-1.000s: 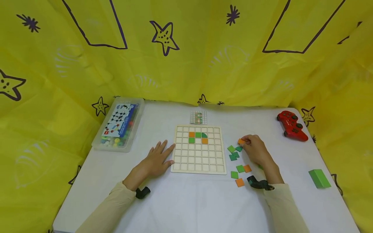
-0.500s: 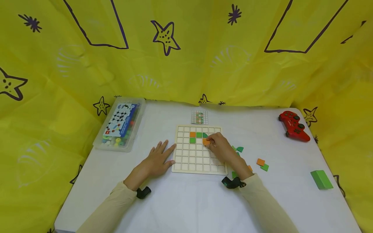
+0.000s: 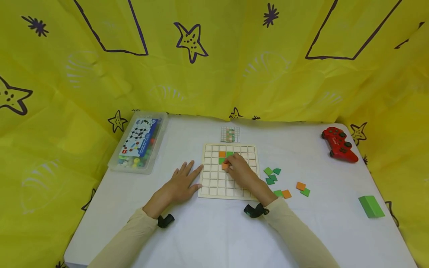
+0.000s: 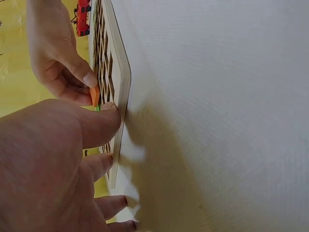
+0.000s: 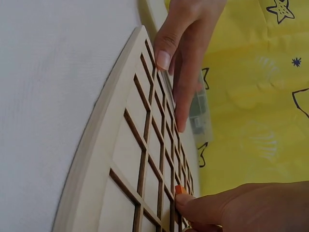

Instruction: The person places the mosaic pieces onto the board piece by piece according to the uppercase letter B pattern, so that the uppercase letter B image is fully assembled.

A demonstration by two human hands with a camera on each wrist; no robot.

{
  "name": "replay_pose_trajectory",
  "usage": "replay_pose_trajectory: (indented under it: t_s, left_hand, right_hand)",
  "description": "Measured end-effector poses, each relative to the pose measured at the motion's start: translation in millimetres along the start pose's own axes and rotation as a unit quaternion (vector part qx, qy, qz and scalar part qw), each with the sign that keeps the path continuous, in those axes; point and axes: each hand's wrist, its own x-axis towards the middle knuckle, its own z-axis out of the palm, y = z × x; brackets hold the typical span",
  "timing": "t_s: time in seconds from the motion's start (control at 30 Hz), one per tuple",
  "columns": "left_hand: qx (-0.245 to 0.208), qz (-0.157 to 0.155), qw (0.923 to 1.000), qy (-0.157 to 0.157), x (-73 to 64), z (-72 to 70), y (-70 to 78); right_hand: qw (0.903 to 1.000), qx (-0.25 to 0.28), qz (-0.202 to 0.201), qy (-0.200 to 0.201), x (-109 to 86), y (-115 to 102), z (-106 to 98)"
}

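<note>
A wooden grid board (image 3: 214,183) lies at the middle of the table. My right hand (image 3: 242,172) pinches an orange square tile (image 3: 225,166) close over a cell just below a green tile (image 3: 222,160) set in the board. Another orange tile (image 3: 222,154) and a green tile (image 3: 229,153) sit in the row above; my right hand hides the cells to their right. My left hand (image 3: 181,185) lies flat with spread fingers, its thumb and forefinger touching the board's left edge. In the left wrist view, the thumb (image 4: 108,118) rests on the board's rim.
Loose green tiles (image 3: 269,181) and orange tiles (image 3: 301,186) lie right of the board. A patterned grid card (image 3: 230,134) is behind it. A clear plastic box (image 3: 137,143) stands at the left, a red game controller (image 3: 339,144) and a green block (image 3: 371,206) at the right.
My right hand has picked up the orange tile beside the loose tiles and carried it left over the board, past its right-hand cells. My left hand has stayed at the board's edge.
</note>
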Motion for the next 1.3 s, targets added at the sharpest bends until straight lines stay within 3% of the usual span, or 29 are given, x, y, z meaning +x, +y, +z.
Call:
replay_pose_trajectory:
  t_s: [0.53, 0.73, 0.9, 1.03, 1.3]
  left_hand:
    - [0.001, -0.001, 1.0, 0.001, 0.5, 1.6, -0.5]
    - [0.002, -0.004, 1.0, -0.001, -0.4, 0.8, 1.0]
    - [0.002, -0.004, 1.0, -0.003, -0.9, 1.1, 1.3]
    - [0.0, -0.003, 1.0, -0.001, -0.6, 1.2, 0.5]
    - [0.007, 0.002, 1.0, -0.001, 1.4, 2.7, -1.6]
  right_hand:
    - [0.9996, -0.019, -0.021, 0.009, -0.6, -4.8, 6.3]
    - [0.9995, -0.026, -0.015, 0.013, -6.7, 1.3, -4.6]
    - [0.9976, -0.025, 0.041, 0.05, -22.9, 19.2, -31.7]
    - [0.9908, -0.054, 0.102, 0.071, -38.8, 36.6, -57.3]
    - [0.9758, -0.11, 0.189, 0.005, -60.1, 59.2, -83.3]
